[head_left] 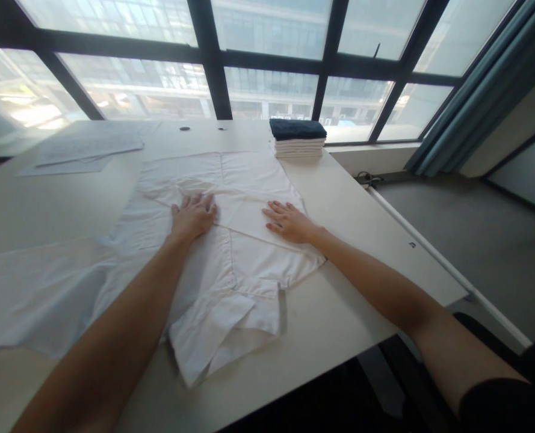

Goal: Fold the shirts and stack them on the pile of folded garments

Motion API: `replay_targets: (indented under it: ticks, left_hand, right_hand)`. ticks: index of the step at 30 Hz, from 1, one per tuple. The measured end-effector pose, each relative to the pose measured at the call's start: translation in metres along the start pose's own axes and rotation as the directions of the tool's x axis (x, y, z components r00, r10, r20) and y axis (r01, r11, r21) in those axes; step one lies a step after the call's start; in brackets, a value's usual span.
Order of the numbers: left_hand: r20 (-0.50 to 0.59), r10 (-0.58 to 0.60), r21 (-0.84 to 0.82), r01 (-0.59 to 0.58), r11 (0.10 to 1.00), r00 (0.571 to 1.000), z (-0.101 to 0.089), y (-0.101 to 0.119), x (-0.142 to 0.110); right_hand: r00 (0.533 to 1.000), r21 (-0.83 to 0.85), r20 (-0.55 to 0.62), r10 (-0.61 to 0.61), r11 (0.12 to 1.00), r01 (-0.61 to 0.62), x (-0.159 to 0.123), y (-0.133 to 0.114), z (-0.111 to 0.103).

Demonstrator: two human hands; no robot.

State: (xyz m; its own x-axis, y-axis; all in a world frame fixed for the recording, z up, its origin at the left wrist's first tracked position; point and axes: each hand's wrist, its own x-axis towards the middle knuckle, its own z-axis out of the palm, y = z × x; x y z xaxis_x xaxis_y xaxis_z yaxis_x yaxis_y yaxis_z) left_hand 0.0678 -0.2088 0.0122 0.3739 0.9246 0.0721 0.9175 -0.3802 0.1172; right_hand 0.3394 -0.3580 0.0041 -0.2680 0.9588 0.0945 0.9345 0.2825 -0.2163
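Observation:
A white button-up shirt [253,261] lies spread on the table, its collar [222,334] toward me and partly turned over. One sleeve [37,282] stretches out to the left, past my left forearm. A layer of cloth, which looks like the other sleeve, runs across the body in creased folds. My left hand [194,215] rests palm down on the shirt's middle, fingers a little apart. Further right, my right hand [289,221] lies flat on the folded layer near the shirt's right edge. Neither hand grips the fabric.
A stack of folded white cloths [298,148] with a dark blue folded one [298,129] on top stands at the table's back edge. Papers [91,144] lie at the back left. The white table [339,313] ends at right and front; windows and a curtain [479,96] are beyond.

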Motion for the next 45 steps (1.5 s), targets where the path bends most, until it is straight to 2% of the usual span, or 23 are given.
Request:
replay_targets:
  ticks: [5,8,10,12,14,16,19,22,24,26,29,31,34,41,45]
  left_hand:
    - [-0.013,0.014,-0.01,-0.014,1.0,1.0,0.001,-0.001,0.0]
    - [-0.015,0.008,-0.011,-0.008,1.0,1.0,0.001,-0.001,0.0]
    - [-0.006,0.011,-0.01,-0.011,1.0,1.0,0.0,-0.001,0.0]
    - [-0.001,0.016,-0.009,-0.016,1.0,1.0,0.0,-0.001,-0.001]
    - [-0.005,0.016,-0.008,-0.016,1.0,1.0,0.0,-0.001,0.0]
    - [-0.006,0.01,-0.004,-0.01,1.0,1.0,0.0,0.0,0.0]
    - [0.0,0.002,-0.001,-0.002,1.0,1.0,0.001,0.001,-0.001]
    - [0.001,-0.01,0.002,0.01,1.0,1.0,0.0,0.001,-0.002]
    - [-0.005,-0.014,0.003,0.014,1.0,1.0,0.0,0.002,-0.002]
    - [-0.012,-0.008,0.0,0.008,1.0,1.0,0.0,0.001,-0.002]
    - [-0.019,0.005,-0.01,-0.006,1.0,1.0,0.0,0.001,-0.002]
    - [-0.025,0.006,-0.018,-0.007,1.0,1.0,0.0,0.001,-0.003]
    - [-0.023,0.002,-0.023,-0.003,1.0,1.0,0.0,0.0,-0.003]
    - [0.101,0.051,0.0,-0.051,0.999,0.994,-0.005,0.003,-0.007]
    - [0.097,0.072,0.036,-0.076,0.996,0.993,-0.003,0.005,-0.011]
  right_hand:
    - [0.989,0.054,-0.005,-0.15,0.987,0.151,-0.011,-0.024,0.008]
    - [0.971,0.169,-0.018,-0.239,0.956,0.238,-0.008,-0.028,0.006]
    - [0.978,0.245,-0.091,-0.188,0.947,0.205,-0.002,-0.022,0.003]
    - [0.986,0.252,-0.159,-0.055,0.963,0.095,0.004,-0.013,0.001]
    - [0.988,0.182,-0.146,0.054,0.983,-0.026,0.006,-0.005,0.001]
    - [0.994,0.097,-0.079,0.071,0.993,-0.063,0.005,-0.003,0.002]
    - [0.998,0.053,-0.019,-0.061,0.997,0.062,-0.003,-0.012,0.006]
    - [0.969,0.104,-0.001,-0.248,0.963,0.247,-0.009,-0.024,0.006]
    - [0.952,0.142,-0.004,-0.307,0.942,0.304,-0.009,-0.027,0.004]
    - [0.965,0.128,-0.05,-0.256,0.957,0.26,-0.006,-0.025,0.003]
    - [0.993,0.042,-0.118,-0.029,0.999,0.034,-0.001,-0.014,0.001]
    - [0.994,0.005,-0.086,0.066,0.998,-0.066,0.0,-0.008,0.002]
    - [0.999,-0.006,-0.027,0.043,0.999,-0.043,0.0,-0.005,0.003]
    - [0.999,-0.029,-0.03,0.016,0.999,-0.017,-0.002,-0.009,0.006]
    - [0.999,-0.032,-0.038,0.006,0.999,-0.008,-0.004,-0.01,0.005]
